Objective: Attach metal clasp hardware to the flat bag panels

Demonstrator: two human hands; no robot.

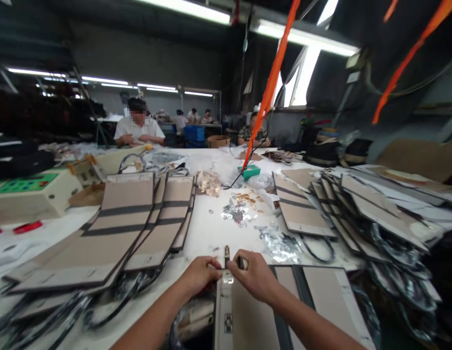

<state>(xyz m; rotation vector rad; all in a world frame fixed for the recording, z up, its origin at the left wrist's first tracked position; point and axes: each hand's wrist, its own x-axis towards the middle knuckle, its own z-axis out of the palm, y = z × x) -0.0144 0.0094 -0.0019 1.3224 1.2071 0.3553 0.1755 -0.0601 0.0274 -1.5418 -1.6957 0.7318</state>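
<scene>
A beige panel with dark stripes lies at the front centre. Near its far left corner is a small metal plate, and a second metal fitting sits lower on the same edge. My left hand has its fingers bent together at that corner; what they pinch is hidden. A small brass-coloured clasp stands upright at the panel's far edge, between both hands. My right hand is curled round a dark-ended tool, its thumb beside the clasp.
Stacks of striped panels stand left and right. Loose silver pieces and gold pieces lie mid-table. An orange strip hangs down. A beige machine is at left. Several people sit farther back.
</scene>
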